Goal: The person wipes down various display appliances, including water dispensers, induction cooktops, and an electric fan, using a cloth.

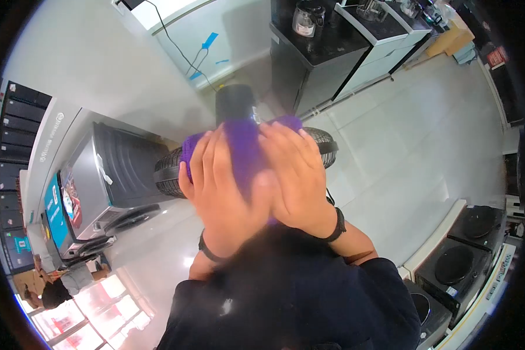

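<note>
A purple cloth (pixel 243 143) is draped over a black fan with a wire cage (pixel 169 173), whose rim shows on both sides of it. The fan's dark cylindrical part (pixel 234 104) sticks out beyond the cloth. My left hand (pixel 224 189) lies over the cloth's left part, fingers curved onto it. On the right part my right hand (pixel 294 181) holds the cloth in the same way, fingers close together. My thumbs are near each other at the middle, partly blurred. Much of the fan is hidden beneath the cloth and hands.
A dark cabinet (pixel 326 55) with a glass jug (pixel 308 20) stands ahead. Left is a large grey appliance (pixel 137 166); hotplates (pixel 454 265) sit at lower right. Pale tiled floor (pixel 414 140) lies to the right. A person (pixel 76 280) is far off at lower left.
</note>
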